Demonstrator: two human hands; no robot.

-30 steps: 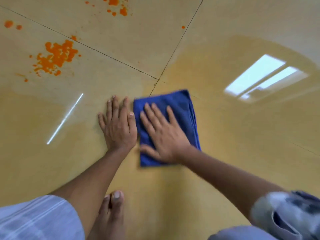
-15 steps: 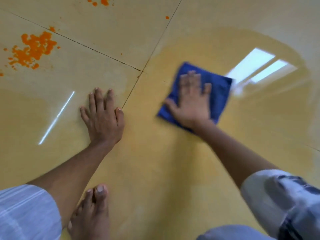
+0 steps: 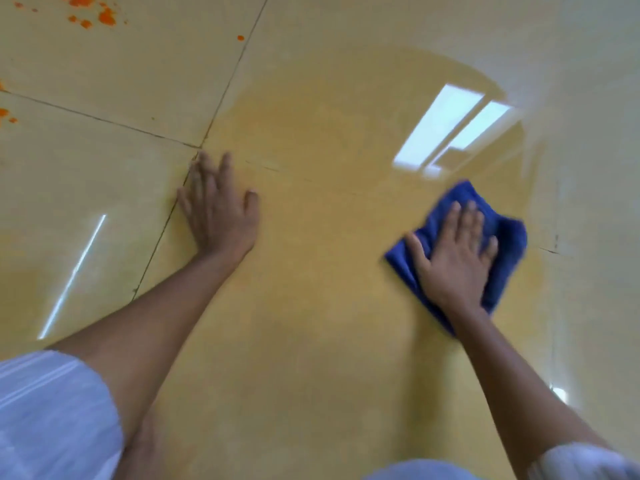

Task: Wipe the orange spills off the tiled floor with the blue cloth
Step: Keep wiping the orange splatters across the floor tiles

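Observation:
My right hand [image 3: 453, 258] presses flat, fingers spread, on the folded blue cloth [image 3: 505, 244] at the right of the glossy tiled floor [image 3: 311, 271]. My left hand [image 3: 220, 206] rests flat on the floor beside a tile joint, fingers straight, holding nothing. Orange spills [image 3: 93, 12] lie at the far top left, and smaller orange spots [image 3: 5, 114] show at the left edge. A single orange drop [image 3: 240, 38] sits near the joint line further up. A wet yellowish sheen covers the floor between and around my hands.
Dark grout lines [image 3: 104, 121] cross near my left hand. A window reflection [image 3: 446, 126] glares on the wet floor above the cloth. My sleeves and knees fill the bottom corners.
My right hand has slid the blue cloth to the right and slightly towards me. The view has swung right, so the orange spills sit further left. My left hand stays planted.

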